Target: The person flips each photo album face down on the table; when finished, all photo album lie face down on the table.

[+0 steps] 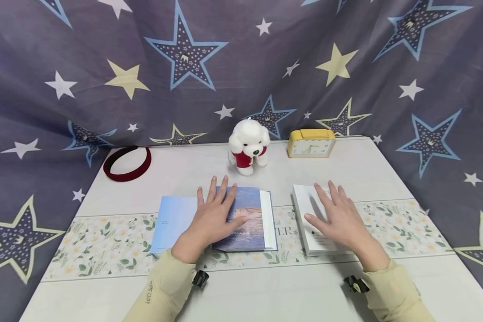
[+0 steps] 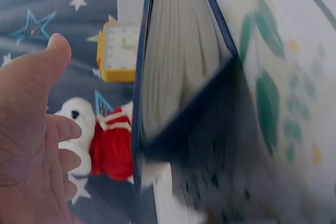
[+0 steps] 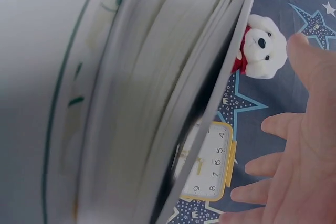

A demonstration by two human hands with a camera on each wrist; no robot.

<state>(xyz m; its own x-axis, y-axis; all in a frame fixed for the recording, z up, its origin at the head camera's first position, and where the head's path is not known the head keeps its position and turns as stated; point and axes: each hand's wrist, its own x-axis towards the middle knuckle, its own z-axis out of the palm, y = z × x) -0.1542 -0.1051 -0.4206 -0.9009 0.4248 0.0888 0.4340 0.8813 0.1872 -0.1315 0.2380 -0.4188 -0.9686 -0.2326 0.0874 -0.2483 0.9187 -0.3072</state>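
A person's left hand hangs palm down above a photo album, fingers spread wide and holding nothing; the left wrist view shows a gap between the palm and the cover. The album lies on the left part of the table, its cover printed with a blue and purple water scene and its page edges showing at the right side. A light blue panel lies flat just left of it, partly covered by the hand; whether the two are joined cannot be told.

The right hand, also spread wide and bare of any object, is above a thick white book to the right of the album. In the right wrist view the fingers are apart from this book.

Both volumes lie across a floral strip that runs from left to right. At the far side, a white plush dog in red sits near the middle, with a yellow clock to its right and a dark red headband far left. A star-patterned cloth hangs behind.
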